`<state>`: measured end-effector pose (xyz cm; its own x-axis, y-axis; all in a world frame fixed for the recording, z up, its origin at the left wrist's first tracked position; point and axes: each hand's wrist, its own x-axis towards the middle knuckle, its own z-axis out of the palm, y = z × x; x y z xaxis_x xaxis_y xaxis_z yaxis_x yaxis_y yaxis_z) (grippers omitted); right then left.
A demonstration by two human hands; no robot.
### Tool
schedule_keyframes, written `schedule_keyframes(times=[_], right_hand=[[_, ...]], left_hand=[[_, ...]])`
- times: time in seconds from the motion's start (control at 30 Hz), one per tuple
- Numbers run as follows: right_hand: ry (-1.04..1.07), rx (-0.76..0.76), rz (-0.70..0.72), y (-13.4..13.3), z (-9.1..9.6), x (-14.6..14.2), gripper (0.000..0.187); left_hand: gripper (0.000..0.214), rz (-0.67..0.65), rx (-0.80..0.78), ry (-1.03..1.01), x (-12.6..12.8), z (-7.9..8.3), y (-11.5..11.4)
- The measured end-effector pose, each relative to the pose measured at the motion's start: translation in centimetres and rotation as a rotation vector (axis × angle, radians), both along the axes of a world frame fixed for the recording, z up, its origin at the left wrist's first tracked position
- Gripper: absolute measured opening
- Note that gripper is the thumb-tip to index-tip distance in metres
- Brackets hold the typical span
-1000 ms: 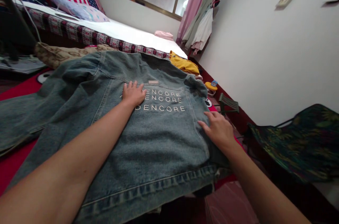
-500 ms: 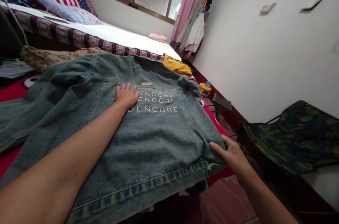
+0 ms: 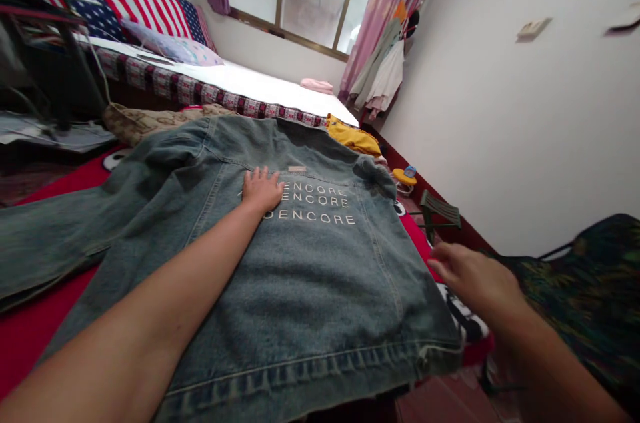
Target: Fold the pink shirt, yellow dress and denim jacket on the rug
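Note:
A blue-green denim jacket (image 3: 310,290) lies back side up, its white lettering (image 3: 317,218) and small label (image 3: 297,168) showing. My left hand (image 3: 263,191) rests flat on the upper back with fingers spread, covering the start of the lettering. Just beyond the right edge of the jacket, my right hand (image 3: 475,276) is raised and apart from it. Its fingers are bent and held together, slightly blurred, with nothing visible in them. One sleeve (image 3: 55,236) stretches out to the left; the other sleeve cannot be seen.
Under the jacket is a red cloth (image 3: 55,333) with cartoon eyes. Behind it lie a tan patterned fabric (image 3: 150,122) and yellow clothing (image 3: 353,138). A bed (image 3: 265,82) stands at the back. On the right are a small folding stool (image 3: 441,210) and a dark leaf-patterned chair (image 3: 595,296).
My right hand has let go of the jacket's right edge and lifted away to the right. That edge now lies flatter. My left hand stays in place while the view has shifted.

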<state>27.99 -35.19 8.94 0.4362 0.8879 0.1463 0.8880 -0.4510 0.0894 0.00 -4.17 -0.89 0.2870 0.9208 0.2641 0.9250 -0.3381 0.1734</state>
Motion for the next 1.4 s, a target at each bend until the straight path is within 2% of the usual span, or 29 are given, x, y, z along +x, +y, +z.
schedule_keyframes(times=[0.1, 0.17, 0.2, 0.27, 0.3, 0.37, 0.43, 0.5, 0.57, 0.7, 0.8, 0.9, 1.0, 1.03, 1.1, 1.17, 1.2, 1.23, 1.3, 1.33, 1.4], right_hand=[[0.129, 0.182, 0.309, 5.6, 3.0, -5.4, 0.032], [0.288, 0.242, 0.531, 9.8, 3.3, -9.6, 0.036], [0.351, 0.26, 0.618, 11.9, 2.8, -11.6, 0.039], [0.413, 0.274, 0.709, 15.7, 0.5, -14.5, 0.047], [0.415, 0.279, 0.704, 17.4, -1.0, -15.5, 0.051], [0.398, 0.28, 0.613, 20.1, -4.3, -16.2, 0.053], [0.401, 0.258, 0.499, 21.8, -7.2, -15.7, 0.048], [0.43, 0.246, 0.45, 22.6, -9.1, -14.7, 0.042], [0.47, 0.275, 0.475, 22.8, -9.9, -13.8, 0.037], [0.587, 0.407, 0.551, 23.0, -10.3, -12.5, 0.031], [0.678, 0.48, 0.595, 23.3, -10.7, -11.8, 0.031], [0.74, 0.54, 0.61, 23.6, -11.1, -11.5, 0.029], [0.763, 0.582, 0.617, 23.6, -11.2, -11.4, 0.027], [0.769, 0.6, 0.616, 23.5, -11.2, -11.5, 0.026], [0.778, 0.663, 0.6, 23.3, -11.0, -11.9, 0.026], [0.783, 0.759, 0.589, 23.0, -10.6, -12.3, 0.027], [0.78, 0.81, 0.593, 22.8, -10.4, -12.6, 0.027], [0.773, 0.855, 0.605, 22.6, -10.1, -13.0, 0.027], [0.763, 0.917, 0.654, 22.1, -9.6, -13.7, 0.025], [0.763, 0.932, 0.691, 21.8, -9.3, -14.2, 0.024], [0.765, 0.939, 0.784, 21.3, -8.7, -15.0, 0.022]], left_hand=[[0.055, 0.001, 0.01, -0.012, 0.0, 0.2, -0.4], [0.054, -0.006, 0.01, -0.027, -0.1, 0.4, -0.6], [0.054, -0.011, 0.003, -0.043, -0.1, 0.4, -0.7], [0.055, -0.022, -0.015, -0.075, -0.2, 0.5, -0.8], [0.055, -0.026, -0.022, -0.087, -0.3, 0.6, -0.7], [0.054, -0.029, -0.027, -0.097, -0.4, 0.7, -0.6], [0.053, -0.034, -0.029, -0.106, -0.6, 0.7, -0.5], [0.051, -0.048, -0.038, -0.124, -0.8, 0.8, -0.3], [0.05, -0.068, -0.053, -0.145, -1.0, 0.8, -0.3], [0.05, -0.116, -0.1, -0.184, -1.1, 1.0, -0.7], [0.051, -0.189, -0.18, -0.191, -2.1, 1.8, -1.2], [0.046, -0.339, -0.303, -0.173, -5.0, 3.7, -1.8], [0.036, -0.513, -0.45, -0.253, -10.2, 6.3, -2.4], [0.038, -0.513, -0.45, -0.318, -12.3, 7.1, -2.6], [0.033, -0.365, -0.258, -0.344, -16.9, 8.4, -2.7], [0.029, -0.094, -0.011, -0.256, -21.4, 8.9, -2.6], [0.035, 0.044, 0.049, -0.157, -23.4, 8.9, -2.6], [0.047, 0.167, 0.048, -0.085, -25.1, 8.7, -2.6], [0.057, 0.278, -0.079, -0.025, -27.7, 8.2, -2.9], [0.053, 0.283, -0.151, -0.021, -28.4, 8.1, -3.3], [0.032, 0.242, -0.245, -0.03, -28.9, 8.2, -4.0]])
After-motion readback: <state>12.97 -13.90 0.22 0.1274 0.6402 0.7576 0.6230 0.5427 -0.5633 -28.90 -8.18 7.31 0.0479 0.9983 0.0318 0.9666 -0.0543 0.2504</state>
